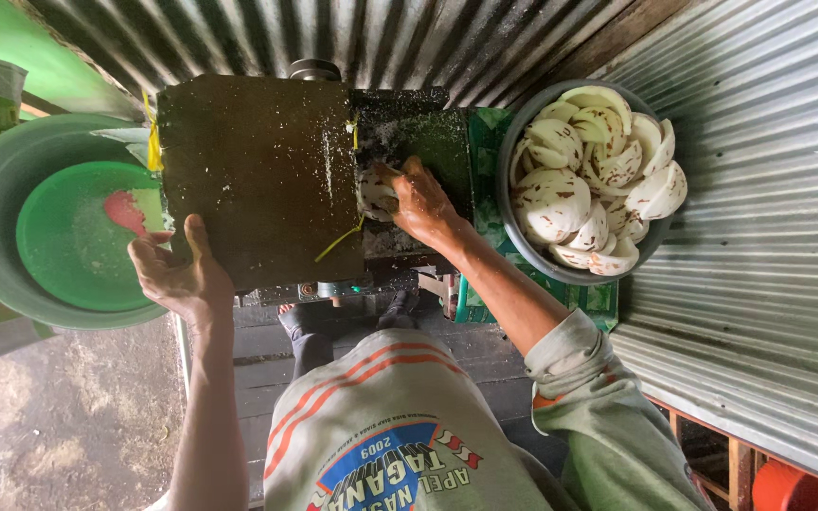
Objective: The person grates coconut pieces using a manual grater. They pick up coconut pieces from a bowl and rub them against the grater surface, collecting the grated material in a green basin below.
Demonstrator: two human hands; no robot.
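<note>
Fingers of the right hand (420,201) are curled over a coconut piece (376,194), pressing it against the grater (409,142) at the right edge of the dark cover (257,175). Fingers of the left hand (177,274) are spread and slack, holding nothing; the palm rests at the cover's lower left corner, just beside the green basin (11,170).

Handling, as judged: the piece is a hard, rigid curved shell of white flesh with a brown skin, light, likely wet and somewhat slick. It will not deform but could slip. Best hold is over the rounded outer back, fingertips kept clear of the working face.

Orientation: the piece is mostly hidden by the hand; its long axis appears to run up-down in the view, its face turned left toward the cover. More cut pieces fill the grey bowl (513,237) to the right.
</note>
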